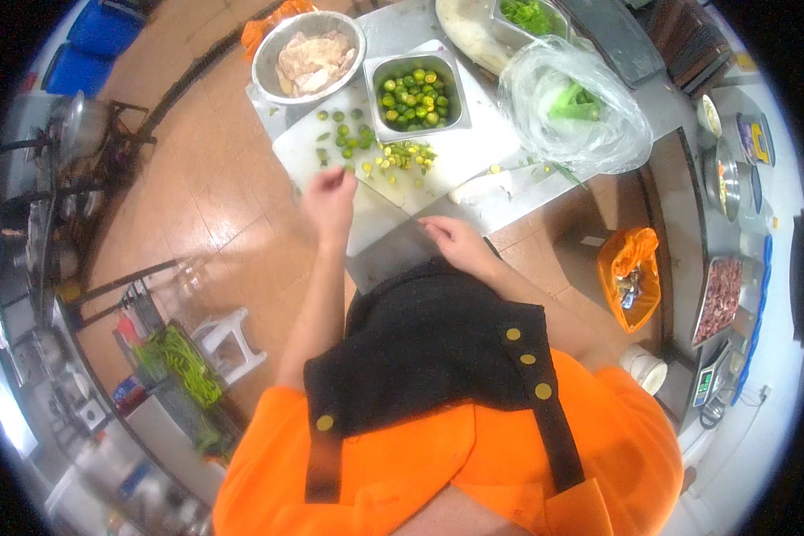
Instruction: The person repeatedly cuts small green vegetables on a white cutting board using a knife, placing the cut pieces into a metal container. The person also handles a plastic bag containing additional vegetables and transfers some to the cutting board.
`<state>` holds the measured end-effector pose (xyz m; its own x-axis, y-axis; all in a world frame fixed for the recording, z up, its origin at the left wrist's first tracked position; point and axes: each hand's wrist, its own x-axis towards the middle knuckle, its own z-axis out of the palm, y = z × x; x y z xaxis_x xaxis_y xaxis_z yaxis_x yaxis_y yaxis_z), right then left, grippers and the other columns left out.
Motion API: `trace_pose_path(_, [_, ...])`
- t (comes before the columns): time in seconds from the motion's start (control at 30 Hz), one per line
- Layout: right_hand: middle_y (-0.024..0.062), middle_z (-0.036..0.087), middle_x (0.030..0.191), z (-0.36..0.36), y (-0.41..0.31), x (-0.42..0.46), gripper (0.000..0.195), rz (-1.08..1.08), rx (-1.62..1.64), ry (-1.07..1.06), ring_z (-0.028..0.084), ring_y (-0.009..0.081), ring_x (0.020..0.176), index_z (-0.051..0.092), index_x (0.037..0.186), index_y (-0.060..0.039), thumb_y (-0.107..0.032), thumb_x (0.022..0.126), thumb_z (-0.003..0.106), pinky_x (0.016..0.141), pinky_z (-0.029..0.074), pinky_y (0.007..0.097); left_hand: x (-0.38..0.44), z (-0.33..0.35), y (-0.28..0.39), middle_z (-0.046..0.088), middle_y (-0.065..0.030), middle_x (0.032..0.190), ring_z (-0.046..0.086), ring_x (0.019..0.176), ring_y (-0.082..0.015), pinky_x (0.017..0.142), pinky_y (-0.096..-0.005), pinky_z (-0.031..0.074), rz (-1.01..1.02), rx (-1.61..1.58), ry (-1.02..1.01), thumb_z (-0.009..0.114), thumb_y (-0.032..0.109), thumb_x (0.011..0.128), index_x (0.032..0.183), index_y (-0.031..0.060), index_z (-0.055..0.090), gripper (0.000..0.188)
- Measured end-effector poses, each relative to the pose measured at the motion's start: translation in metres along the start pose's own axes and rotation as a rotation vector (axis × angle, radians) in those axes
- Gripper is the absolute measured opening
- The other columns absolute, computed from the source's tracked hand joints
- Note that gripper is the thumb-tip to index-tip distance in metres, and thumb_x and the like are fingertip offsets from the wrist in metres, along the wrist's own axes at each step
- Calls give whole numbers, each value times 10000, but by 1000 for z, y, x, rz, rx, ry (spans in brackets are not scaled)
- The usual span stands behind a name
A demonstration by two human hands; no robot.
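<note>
My left hand [331, 197] has its fingers curled over the near left part of the white cutting boards [469, 147], close to the whole green calamansi limes [346, 139]. Whether it pinches something is blurred. At the boards' near edge is my right hand [452, 238], fingers bent together. A thin dark line runs left from its fingertips; whether it is a knife blade or a board edge is unclear. Cut lime pieces [402, 157] lie between and beyond the hands. Behind them a square steel container [465, 120] holds many limes, some showing cut faces.
A steel bowl of pale raw meat [318, 59] stands back left. At right are a clear plastic bag with green vegetable [576, 107], a white radish-like piece [482, 187] and a container of leafy greens [532, 15]. An orange bag [630, 281] stands below right.
</note>
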<state>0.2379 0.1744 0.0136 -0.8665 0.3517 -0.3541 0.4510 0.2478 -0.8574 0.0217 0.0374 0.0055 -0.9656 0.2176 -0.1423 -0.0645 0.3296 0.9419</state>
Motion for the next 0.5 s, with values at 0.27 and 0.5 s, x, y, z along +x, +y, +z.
trace_pose_path(0.27, [179, 735, 1182, -11, -7, -8, 329, 22, -4, -27, 701, 311, 1084, 685, 1269, -31, -240, 1043, 568, 945, 527, 377, 85, 7, 53, 764, -165, 1084, 731, 935, -216, 862, -328, 564, 265, 206, -365, 661, 15, 886, 1115, 13, 764, 250])
trace_pose_path(0.5, [181, 750, 1123, -6, 0, -14, 317, 29, 61, 148, 721, 315, 1004, 688, 1255, -28, -234, 1041, 578, 888, 545, 381, 76, -6, -22, 743, -192, 1036, 701, 949, -341, 801, -415, 577, 662, 545, -398, 631, -5, 807, 1109, 21, 752, 326])
